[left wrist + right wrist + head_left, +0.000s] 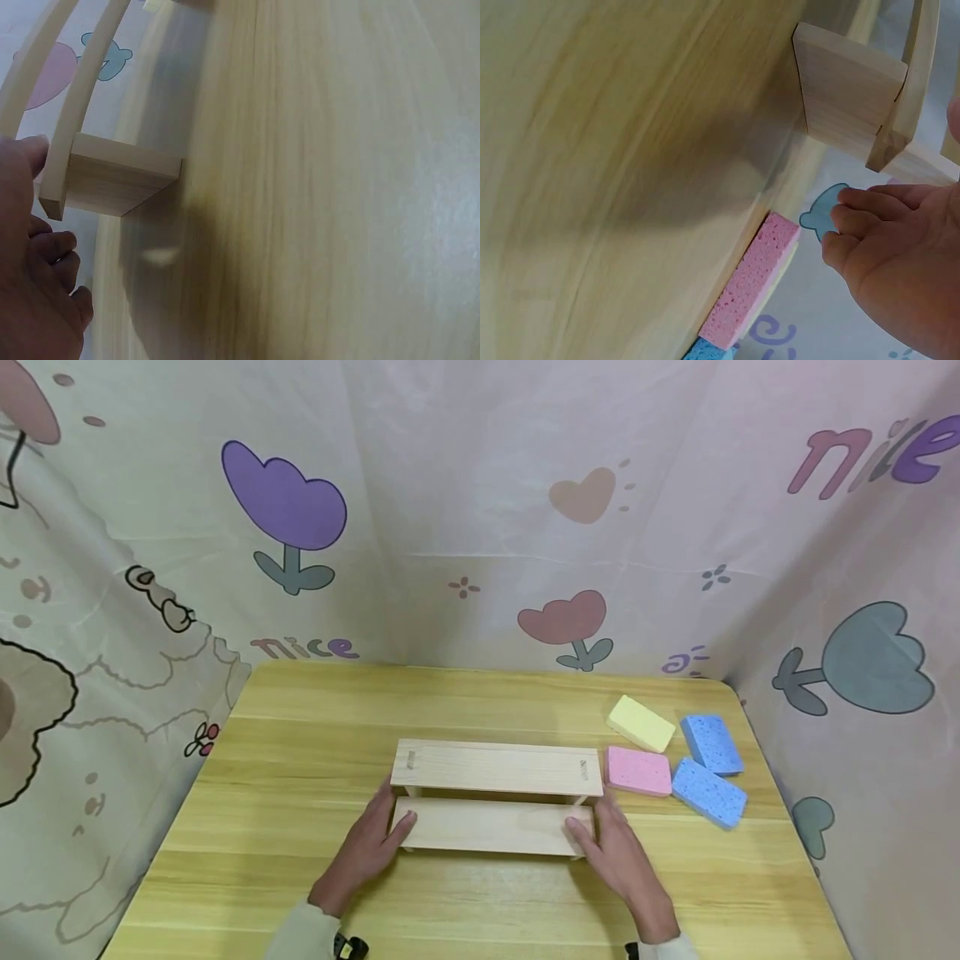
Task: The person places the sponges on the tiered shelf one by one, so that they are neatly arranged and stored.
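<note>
While left grip [369, 842] and right grip [621, 850] clasp its ends, thumbs over front board [487, 827], two-tier wooden rack [495, 767] stands on table [307, 727], left of pink sponge [637, 771]. Likely light, stiff, smooth; best held evenly by board ends.

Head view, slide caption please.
Left grip and right grip at either end of a wooden stand, four sponges at right.

Head view: from above, farther off, facing forward and down across the worktop [300, 718]. Wrist views: close, low, rolled sideways. All three share the wooden stand [495, 827].
</note>
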Tool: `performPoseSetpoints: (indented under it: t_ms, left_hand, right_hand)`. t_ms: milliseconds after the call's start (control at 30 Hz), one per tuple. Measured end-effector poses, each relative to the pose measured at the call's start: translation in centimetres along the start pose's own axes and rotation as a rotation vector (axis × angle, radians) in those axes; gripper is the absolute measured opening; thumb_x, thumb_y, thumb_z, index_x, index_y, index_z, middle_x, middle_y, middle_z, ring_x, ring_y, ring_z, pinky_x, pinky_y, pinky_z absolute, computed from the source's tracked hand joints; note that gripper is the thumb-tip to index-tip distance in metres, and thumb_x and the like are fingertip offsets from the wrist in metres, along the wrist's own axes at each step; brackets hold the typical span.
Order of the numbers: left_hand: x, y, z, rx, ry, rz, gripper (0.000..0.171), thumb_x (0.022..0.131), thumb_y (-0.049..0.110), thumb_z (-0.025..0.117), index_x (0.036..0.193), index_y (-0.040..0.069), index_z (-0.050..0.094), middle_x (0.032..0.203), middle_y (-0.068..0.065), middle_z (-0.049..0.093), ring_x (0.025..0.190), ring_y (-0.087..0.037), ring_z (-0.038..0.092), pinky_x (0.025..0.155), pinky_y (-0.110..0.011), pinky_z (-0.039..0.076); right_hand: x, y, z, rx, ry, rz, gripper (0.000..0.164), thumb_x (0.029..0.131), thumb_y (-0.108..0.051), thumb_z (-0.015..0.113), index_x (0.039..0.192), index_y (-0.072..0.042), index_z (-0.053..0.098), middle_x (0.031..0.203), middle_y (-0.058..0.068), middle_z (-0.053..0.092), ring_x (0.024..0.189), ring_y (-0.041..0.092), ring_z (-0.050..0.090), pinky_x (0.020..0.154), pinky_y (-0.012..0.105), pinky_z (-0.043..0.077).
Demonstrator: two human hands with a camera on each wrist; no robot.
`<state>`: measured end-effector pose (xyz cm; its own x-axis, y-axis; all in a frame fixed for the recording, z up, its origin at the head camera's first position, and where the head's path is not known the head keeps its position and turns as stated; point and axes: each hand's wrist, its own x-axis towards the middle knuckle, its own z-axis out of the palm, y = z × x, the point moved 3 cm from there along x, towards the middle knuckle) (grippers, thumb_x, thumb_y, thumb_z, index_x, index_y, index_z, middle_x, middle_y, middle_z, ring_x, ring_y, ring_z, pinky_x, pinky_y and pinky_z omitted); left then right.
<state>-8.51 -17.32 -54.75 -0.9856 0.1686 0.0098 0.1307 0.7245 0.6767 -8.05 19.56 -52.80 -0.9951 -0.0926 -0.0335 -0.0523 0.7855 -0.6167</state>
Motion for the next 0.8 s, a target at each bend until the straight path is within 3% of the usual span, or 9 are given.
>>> performPoseSetpoints:
  t_ms: [100,200,467,800]
  left_hand:
    - [0.2,0.0,0.2,-0.004,-0.007,-0.015,0.066,0.1,0.037,0.045,0.151,0.002,0.02,0.154,-0.021,0.025,0.14,-0.04,0.029,0.11,-0.056,0.031]
    - [0.2,0.0,0.4,0.013,-0.009,-0.028,0.064,0.1,0.037,0.044,0.149,0.001,0.025,0.152,-0.021,0.031,0.138,-0.038,0.034,0.108,-0.054,0.034]
    - [0.2,0.2,0.6,0.0,-0.01,-0.039,0.06,0.101,0.032,0.044,0.145,-0.005,0.03,0.146,-0.024,0.039,0.132,-0.04,0.042,0.106,-0.053,0.037]
    - [0.1,0.0,0.7,-0.017,0.027,-0.025,0.054,0.1,0.028,0.047,0.142,-0.005,0.037,0.142,-0.024,0.045,0.128,-0.039,0.046,0.103,-0.052,0.041]
  right_hand:
    - [0.3,0.0,0.1,-0.004,0.014,-0.003,0.062,0.095,-0.049,0.049,0.135,-0.002,0.046,0.14,0.023,0.046,0.124,0.039,0.049,0.101,0.053,0.042]
    - [0.5,0.0,0.3,0.006,0.019,-0.005,0.057,0.095,-0.048,0.051,0.132,-0.006,0.049,0.132,0.017,0.054,0.116,0.034,0.056,0.094,0.051,0.047]
    - [0.6,0.3,0.9,0.02,-0.035,-0.015,0.057,0.096,-0.044,0.05,0.138,-0.005,0.046,0.143,0.017,0.047,0.127,0.038,0.048,0.104,0.052,0.041]
    - [0.6,0.3,1.4,0.044,-0.005,-0.052,0.048,0.096,-0.036,0.053,0.132,-0.005,0.053,0.144,0.017,0.046,0.128,0.037,0.048,0.104,0.051,0.041]
